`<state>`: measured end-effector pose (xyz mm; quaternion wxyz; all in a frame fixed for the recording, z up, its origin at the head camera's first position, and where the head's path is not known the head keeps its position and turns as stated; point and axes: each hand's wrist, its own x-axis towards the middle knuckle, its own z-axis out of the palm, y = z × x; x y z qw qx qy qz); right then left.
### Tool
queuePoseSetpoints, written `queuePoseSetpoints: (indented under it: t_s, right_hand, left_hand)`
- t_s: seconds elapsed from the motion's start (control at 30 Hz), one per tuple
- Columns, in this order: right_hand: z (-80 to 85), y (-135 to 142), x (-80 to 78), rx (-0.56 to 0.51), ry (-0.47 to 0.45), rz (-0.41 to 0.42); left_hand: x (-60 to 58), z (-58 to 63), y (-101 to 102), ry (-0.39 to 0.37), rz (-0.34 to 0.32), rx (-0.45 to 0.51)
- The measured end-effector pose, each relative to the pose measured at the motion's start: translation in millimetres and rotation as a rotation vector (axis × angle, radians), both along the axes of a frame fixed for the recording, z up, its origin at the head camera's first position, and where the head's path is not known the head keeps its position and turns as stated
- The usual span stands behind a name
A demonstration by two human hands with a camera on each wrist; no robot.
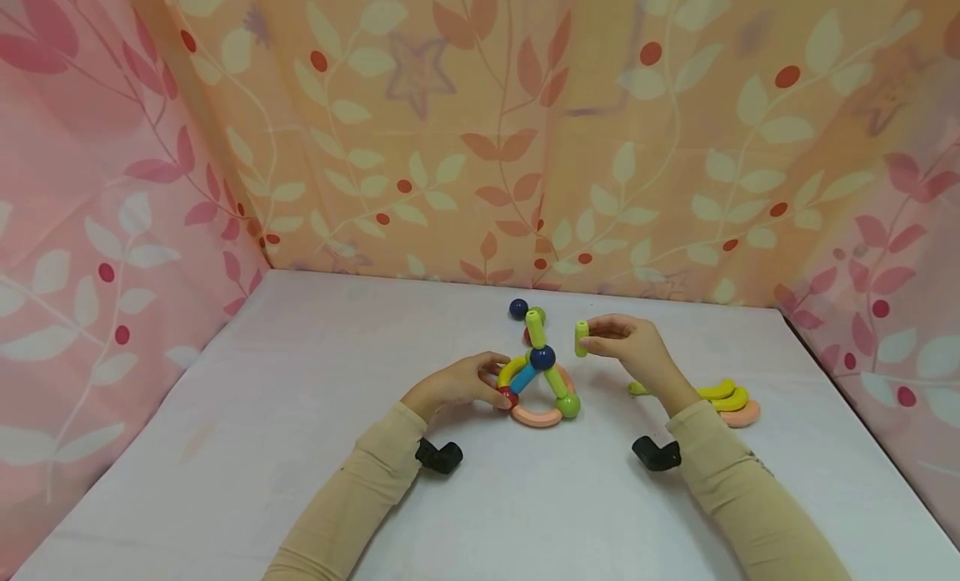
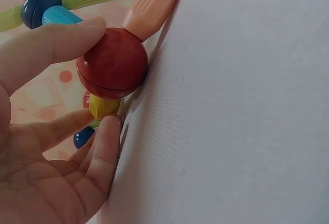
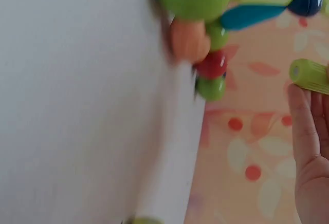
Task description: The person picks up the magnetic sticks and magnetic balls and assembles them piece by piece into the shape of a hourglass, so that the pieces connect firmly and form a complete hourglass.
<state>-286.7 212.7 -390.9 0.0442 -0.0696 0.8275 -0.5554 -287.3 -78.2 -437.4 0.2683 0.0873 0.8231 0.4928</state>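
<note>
A magnetic stick-and-ball frame stands on the white table. Its base ring joins a red ball (image 2: 115, 62), a green ball (image 1: 568, 405), a salmon curved rod (image 1: 536, 417) and a yellow curved rod (image 1: 513, 369). A blue stick (image 1: 522, 379) and a green stick (image 1: 555, 383) lean up to a dark blue ball (image 1: 542, 358), topped by another green stick (image 1: 535, 328). My left hand (image 1: 465, 381) holds the red ball, thumb on it, fingers by the yellow rod. To the right of the frame, my right hand (image 1: 630, 343) pinches a short yellow-green stick (image 1: 581, 339), raised above the table.
Behind the frame lie a loose dark blue ball (image 1: 518, 308) and green ball (image 1: 538, 314). Yellow curved rods (image 1: 731, 391) and a salmon one (image 1: 742, 415) lie by the right forearm, with a small green piece (image 1: 637, 388) nearer. Patterned cloth (image 1: 480, 131) borders the table.
</note>
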Motion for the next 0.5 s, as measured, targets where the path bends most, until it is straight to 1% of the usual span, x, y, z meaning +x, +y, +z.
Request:
queuePoseSetpoints:
  t_s: [0.07,0.13,0.27,0.5]
  right_hand:
    - [3.2,-10,5.1,-0.075,0.04,0.002]
    - [6.3,-17,10.3,-0.12,0.064,0.002]
    - [9.9,-28,17.0,-0.182,0.097,0.014]
    - [9.3,-36,18.4,-0.263,0.109,0.007]
  left_hand:
    - [0.0,0.4,-1,0.002,-0.003,0.011]
    - [0.2,0.8,-1,0.002,-0.005,0.016]
    - [-0.1,0.6,-1,0.004,-0.008,0.019]
    - [1.0,1.8,-2,0.005,-0.005,0.017]
